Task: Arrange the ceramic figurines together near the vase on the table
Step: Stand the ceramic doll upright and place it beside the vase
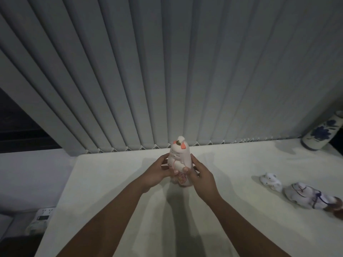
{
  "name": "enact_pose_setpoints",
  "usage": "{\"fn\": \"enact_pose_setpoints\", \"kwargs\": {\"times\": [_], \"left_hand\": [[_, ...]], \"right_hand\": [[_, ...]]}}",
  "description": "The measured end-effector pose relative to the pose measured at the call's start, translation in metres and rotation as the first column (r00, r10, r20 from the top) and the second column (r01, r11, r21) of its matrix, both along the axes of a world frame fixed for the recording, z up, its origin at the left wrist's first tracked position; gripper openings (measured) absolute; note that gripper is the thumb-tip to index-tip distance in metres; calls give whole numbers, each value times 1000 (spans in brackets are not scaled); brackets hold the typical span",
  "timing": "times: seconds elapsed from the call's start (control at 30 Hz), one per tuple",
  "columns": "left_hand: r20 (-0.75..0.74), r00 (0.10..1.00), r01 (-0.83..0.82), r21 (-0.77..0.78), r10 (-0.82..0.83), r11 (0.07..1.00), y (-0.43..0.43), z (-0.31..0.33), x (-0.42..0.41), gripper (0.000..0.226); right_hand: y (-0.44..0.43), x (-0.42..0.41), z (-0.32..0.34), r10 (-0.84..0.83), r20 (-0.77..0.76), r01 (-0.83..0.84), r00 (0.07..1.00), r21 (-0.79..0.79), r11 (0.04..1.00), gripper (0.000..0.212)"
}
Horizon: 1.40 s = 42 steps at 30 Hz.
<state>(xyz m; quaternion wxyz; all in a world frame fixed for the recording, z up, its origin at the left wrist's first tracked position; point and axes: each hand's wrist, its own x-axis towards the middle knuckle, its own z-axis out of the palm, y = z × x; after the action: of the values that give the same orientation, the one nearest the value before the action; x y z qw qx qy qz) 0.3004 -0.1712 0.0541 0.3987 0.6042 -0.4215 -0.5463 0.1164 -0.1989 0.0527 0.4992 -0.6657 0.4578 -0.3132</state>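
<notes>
A tall pale pink cat figurine (179, 158) with orange ears stands upright at the middle of the white table (111, 182). My left hand (157, 173) grips its left side and my right hand (201, 175) grips its right side. Whether its base touches the table I cannot tell. A small white animal figurine (270, 181) and a larger white figurine with dark blue cord (308, 196) lie at the right. The white vase with blue flowers (322, 131) stands at the far right corner, cut by the frame edge.
Grey vertical blinds (167, 80) hang right behind the table's back edge. The table's left edge runs diagonally; beyond it, lower left, a white power strip (43, 215) lies on a lower surface. A brown object (336, 207) pokes in at the right edge.
</notes>
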Motion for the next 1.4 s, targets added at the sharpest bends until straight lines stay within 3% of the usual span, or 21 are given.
{"fn": "enact_pose_setpoints", "kwargs": {"times": [0.13,0.4,0.77,1.07,1.4], "left_hand": [[26,999,-43,-17,44,999,3,1,-12,64],[69,989,-126,-102,133,987,5,9,-59,62],[39,987,-153,-103,158,983,-9,16,-131,65],[98,967,-220,-141,235,965,-37,35,-197,68],[147,943,-279,-137,299,950,-63,30,-245,64]], "right_hand": [[2,-7,4,6,22,-7,1000,17,1000,38],[-2,-49,18,40,67,-41,997,17,999,44],[-35,-125,34,163,-31,-163,986,11,987,41],[-76,-185,55,245,-98,-242,964,43,969,43],[-108,-218,54,237,-143,-233,961,44,972,46]]}}
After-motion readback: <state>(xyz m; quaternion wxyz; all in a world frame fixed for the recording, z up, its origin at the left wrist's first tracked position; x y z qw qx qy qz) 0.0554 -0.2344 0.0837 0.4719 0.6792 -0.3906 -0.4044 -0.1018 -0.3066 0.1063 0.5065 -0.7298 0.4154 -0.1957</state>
